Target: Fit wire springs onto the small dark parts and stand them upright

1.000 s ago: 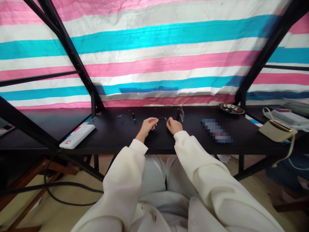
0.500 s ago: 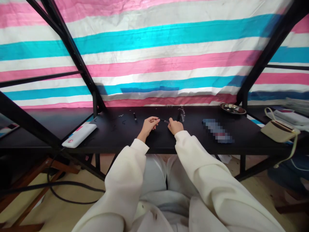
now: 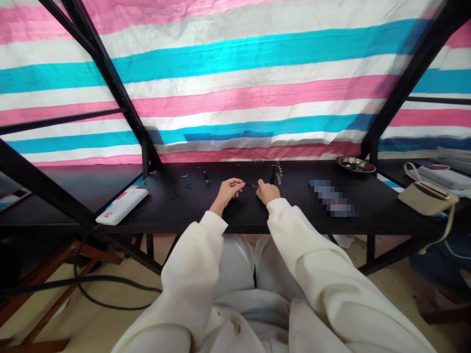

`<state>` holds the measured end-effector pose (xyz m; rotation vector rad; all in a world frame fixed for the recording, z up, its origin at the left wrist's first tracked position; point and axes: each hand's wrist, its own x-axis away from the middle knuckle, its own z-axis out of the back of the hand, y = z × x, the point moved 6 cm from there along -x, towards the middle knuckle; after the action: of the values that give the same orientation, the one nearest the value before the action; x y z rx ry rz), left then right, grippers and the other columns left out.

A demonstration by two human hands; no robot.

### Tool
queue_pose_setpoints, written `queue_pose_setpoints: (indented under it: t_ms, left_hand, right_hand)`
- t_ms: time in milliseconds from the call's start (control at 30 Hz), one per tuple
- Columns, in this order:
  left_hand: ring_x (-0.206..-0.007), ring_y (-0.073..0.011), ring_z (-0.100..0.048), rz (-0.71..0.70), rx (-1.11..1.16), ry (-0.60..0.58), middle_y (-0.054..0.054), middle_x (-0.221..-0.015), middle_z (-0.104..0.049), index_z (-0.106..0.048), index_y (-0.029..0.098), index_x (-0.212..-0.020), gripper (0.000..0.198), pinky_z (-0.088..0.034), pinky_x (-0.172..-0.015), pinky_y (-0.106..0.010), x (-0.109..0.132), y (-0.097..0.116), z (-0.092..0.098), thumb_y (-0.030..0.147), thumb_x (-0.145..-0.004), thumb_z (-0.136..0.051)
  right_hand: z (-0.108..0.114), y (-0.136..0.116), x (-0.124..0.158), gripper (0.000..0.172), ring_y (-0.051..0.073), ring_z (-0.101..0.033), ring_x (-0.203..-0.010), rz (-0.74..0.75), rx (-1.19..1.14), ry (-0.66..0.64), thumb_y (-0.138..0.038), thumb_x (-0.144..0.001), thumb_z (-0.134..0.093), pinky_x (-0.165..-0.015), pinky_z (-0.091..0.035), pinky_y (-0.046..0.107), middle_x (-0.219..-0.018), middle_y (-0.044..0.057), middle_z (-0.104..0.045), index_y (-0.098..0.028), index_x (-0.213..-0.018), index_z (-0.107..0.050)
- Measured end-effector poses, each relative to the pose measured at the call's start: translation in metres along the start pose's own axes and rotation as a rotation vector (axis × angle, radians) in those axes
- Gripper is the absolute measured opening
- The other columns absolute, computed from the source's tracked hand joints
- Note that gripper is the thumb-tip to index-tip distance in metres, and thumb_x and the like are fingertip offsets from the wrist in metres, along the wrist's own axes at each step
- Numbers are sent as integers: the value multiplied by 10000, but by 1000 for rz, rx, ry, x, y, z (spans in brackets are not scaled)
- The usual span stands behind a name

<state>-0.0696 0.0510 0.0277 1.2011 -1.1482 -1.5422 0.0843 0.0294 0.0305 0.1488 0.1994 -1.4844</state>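
Observation:
Over the black table, my left hand (image 3: pixel 231 190) and my right hand (image 3: pixel 268 191) are close together, a short gap between them. A thin, dark, pen-like stick (image 3: pixel 250 185) bridges that gap. Thumb and fingertips of my left hand pinch its left end. My right hand is curled around the other end, hiding that part. Just behind my right hand stands or lies a dark upright piece (image 3: pixel 273 174), beside a clump of clear, bead-like bits (image 3: pixel 279 175). Left of my hands is a short black cylinder (image 3: pixel 206 177) with a pale band.
The black table (image 3: pixel 176 211) also bears a white case (image 3: pixel 122 206), a blurred blue packet (image 3: pixel 332 198), a shiny metal dish (image 3: pixel 355 165) and small dark and white scraps. A cream handbag (image 3: pixel 427 197) sits far right. Black metal posts rise before a striped sheet (image 3: pixel 257 59).
Both hands keep nearly the same place and grip. The stretch of stick by my right hand looks darker than before; otherwise the view has shifted only slightly.

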Motion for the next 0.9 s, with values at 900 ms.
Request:
queue_pose_setpoints:
  t_ms: [900]
  left_hand:
    - [-371,-45,-431,-5,-88,-33,15,-550,-559,-590,120,-837,358,-302,-361,-174,3,-1,-5,414,-651,-674]
  right_hand:
    - [-2,-7,-1,263,156,-621,-705,215,-148,168,-351,-866,-419,-584,-327,232,-799,45,-688,-200,-972,-606]
